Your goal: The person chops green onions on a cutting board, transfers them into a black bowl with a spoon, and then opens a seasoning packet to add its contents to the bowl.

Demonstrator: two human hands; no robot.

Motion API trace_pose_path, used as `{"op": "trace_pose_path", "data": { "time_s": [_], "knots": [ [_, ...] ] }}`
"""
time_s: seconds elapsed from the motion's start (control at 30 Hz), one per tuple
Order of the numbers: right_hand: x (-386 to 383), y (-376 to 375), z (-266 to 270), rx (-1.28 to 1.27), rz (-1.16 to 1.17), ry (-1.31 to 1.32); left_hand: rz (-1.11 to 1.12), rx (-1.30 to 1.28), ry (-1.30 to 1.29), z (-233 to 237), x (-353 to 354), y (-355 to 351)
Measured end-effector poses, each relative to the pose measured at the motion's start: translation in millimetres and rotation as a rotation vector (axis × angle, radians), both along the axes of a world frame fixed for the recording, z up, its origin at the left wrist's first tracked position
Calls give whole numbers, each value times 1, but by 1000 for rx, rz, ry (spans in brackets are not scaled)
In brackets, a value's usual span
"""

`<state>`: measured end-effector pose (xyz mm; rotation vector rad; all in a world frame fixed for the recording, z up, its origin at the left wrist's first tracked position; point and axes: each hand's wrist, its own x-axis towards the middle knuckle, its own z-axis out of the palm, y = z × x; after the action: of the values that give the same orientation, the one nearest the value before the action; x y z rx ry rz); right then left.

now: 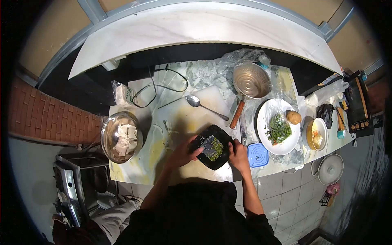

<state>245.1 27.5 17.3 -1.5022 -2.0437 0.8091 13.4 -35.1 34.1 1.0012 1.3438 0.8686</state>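
Observation:
Between my two hands is a black square plate (211, 164) with chopped green bits (215, 152) lying in its middle. My left hand (182, 154) grips its left edge, thumb over the rim. On the opposite edge my right hand (240, 157) is closed, its thumb also on top. The plate is over the near part of a pale cutting board (179, 122). A large metal spoon (206, 109) lies on the board beyond the plate. Just right of my right hand is a blue square lid (258, 155).
At left stands a steel bowl (104, 141) with pale blocks. To the right are a wooden-handled pan (249, 81), a knife (243, 128), and a white plate (281, 148) bearing greens and a potato (293, 117). A bowl (321, 126) sits farther right. Someone's trousered leg (116, 218) shows lower left.

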Motion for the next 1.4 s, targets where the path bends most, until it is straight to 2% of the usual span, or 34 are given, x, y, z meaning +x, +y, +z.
{"op": "trace_pose_path", "data": {
  "time_s": [0.03, 0.1, 0.13, 0.2, 0.27, 0.3, 0.37, 0.4, 0.47, 0.5, 0.57, 0.6, 0.67, 0.7, 0.77, 0.8, 0.87, 0.97, 1.1, 1.2, 1.27, 1.4],
  "knots": [
    [-3, -2, 3, -5, -2, -1, 19, -3, -18, 17, -6, -3],
    [-12, -7, 14, -389, -52, 370, 40, -9, -36, 24, -18, -4],
    [-19, -8, 18, -393, -50, 370, 85, 42, 16, 23, -24, -5],
    [-36, -10, 22, -431, -61, 584, 135, 91, 67, 15, -29, -5],
    [-53, -8, 13, -478, -91, 589, 290, 196, 33, 2, -30, -4],
    [-61, -7, 12, -532, -77, 617, 300, 196, 34, 5, -28, -3],
    [-74, -3, 10, -589, -43, 643, 611, 307, -61, 15, -21, 0],
    [-80, -2, 9, -600, 11, 671, 625, 313, -56, 15, -20, 2],
    [-89, 4, 7, -614, 79, 696, 833, 305, -369, 11, -21, 1],
    [-93, 9, 7, -615, 140, 690, 848, 312, -367, 8, -25, -1],
    [-93, 26, 1, -677, 175, 673, 942, 125, -540, 1, -32, -6],
    [-99, 36, 3, -566, 148, 765, 957, 129, -540, 0, -34, -7],
    [-102, 63, 18, 102, 154, 146, 993, 104, -577, -1, -37, -8],
    [-104, 73, 17, 103, 165, 143, 1003, 108, -581, -1, -36, -7],
    [-109, 87, 6, 483, 260, -194, 969, 20, -586, 1, -36, -6],
    [-111, 91, 1, 486, 266, -193, 974, 24, -588, -3, -37, -7],
    [-115, 98, -8, 365, 228, -410, 946, 32, -753, -16, -39, -9],
    [-110, 102, -21, 428, 214, -385, 903, 81, -800, -10, -39, -12],
    [-103, 100, -17, 385, 294, -474, 908, 35, -917, -7, -36, -12],
    [-99, 94, -4, 315, 325, -414, 892, 147, -903, -9, -33, -10],
    [-92, 98, -13, 306, 290, -278, 823, 225, -1024, -19, -33, -11],
    [-87, 102, -18, 112, 234, -127, 814, 188, -1095, -13, -32, -13]
  ]
}}
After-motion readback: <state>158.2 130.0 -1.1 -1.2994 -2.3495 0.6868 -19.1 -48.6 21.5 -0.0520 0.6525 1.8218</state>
